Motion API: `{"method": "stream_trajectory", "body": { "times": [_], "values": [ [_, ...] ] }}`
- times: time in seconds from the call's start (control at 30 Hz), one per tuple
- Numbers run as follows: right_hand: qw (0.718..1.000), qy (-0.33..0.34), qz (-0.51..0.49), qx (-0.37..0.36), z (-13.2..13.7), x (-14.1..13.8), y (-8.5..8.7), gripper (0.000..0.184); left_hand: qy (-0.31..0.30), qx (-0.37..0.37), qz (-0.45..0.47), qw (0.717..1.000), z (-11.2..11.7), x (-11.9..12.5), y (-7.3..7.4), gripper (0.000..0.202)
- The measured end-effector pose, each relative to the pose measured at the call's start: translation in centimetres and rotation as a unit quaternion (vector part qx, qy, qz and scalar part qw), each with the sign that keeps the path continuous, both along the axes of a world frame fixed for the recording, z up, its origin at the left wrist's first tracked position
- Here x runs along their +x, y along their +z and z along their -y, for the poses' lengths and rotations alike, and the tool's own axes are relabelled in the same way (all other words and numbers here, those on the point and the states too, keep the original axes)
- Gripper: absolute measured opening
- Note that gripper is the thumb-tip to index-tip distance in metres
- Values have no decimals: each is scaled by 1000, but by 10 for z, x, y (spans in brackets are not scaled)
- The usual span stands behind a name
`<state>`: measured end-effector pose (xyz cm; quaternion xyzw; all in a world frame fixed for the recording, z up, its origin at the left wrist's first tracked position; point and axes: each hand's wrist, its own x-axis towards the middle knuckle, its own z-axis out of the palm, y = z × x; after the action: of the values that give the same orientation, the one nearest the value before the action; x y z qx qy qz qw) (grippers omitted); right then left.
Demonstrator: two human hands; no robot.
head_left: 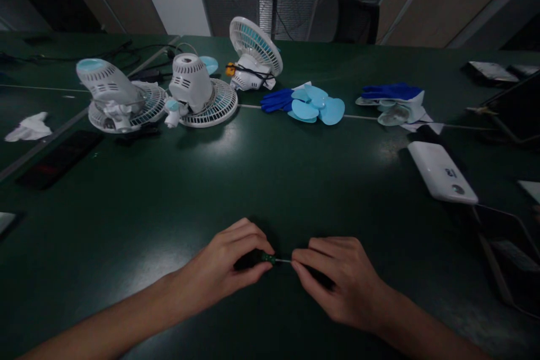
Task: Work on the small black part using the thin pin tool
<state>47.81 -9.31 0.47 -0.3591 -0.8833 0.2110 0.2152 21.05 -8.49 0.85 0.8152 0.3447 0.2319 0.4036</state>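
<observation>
**Screwdriver held between two hands**

At far left, two white fans (pixel 122 98) are laid grille-down on the dark green surface (pixel 295 180), presumably so that they lie stable. Near the front edge, the left hand (pixel 228 267) is closed around the handle of a screwdriver (pixel 270 259). Loose blue blades (pixel 314 104) are set aside behind. The shaft is pinched by the right hand's (pixel 337 281) fingers, apparently to steady it. A white device (pixel 441 171) is seen at right.
</observation>
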Motion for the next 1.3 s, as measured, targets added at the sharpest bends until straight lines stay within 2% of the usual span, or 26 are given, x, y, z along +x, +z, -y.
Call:
{"method": "stream_trajectory", "body": {
  "times": [0.37, 0.53, 0.6, 0.93, 1.2, 1.3],
  "values": [
    [1000, 15, 11, 12, 1, -2, 1, 15, -4, -9, -1, 1000, -1, 0, 2, 17],
    [995, -24, -101, 6, -1, -6, 5, 13, -10, -8, -7, 1000, -1, 0, 3, 16],
    [993, -33, -114, -2, -3, -6, 6, 13, -12, -10, -6, 1000, -1, 0, 3, 17],
    [999, -17, -47, -2, -1, -1, 1, 14, -16, 13, -1, 1000, 0, -3, -2, 17],
    [998, -17, -59, 3, -2, -2, 6, 16, -28, 31, -9, 999, -3, -2, 3, 21],
    [998, -18, -56, -2, -2, -2, 6, 15, -32, 47, -29, 998, -7, -11, 1, 22]
  ]
}}
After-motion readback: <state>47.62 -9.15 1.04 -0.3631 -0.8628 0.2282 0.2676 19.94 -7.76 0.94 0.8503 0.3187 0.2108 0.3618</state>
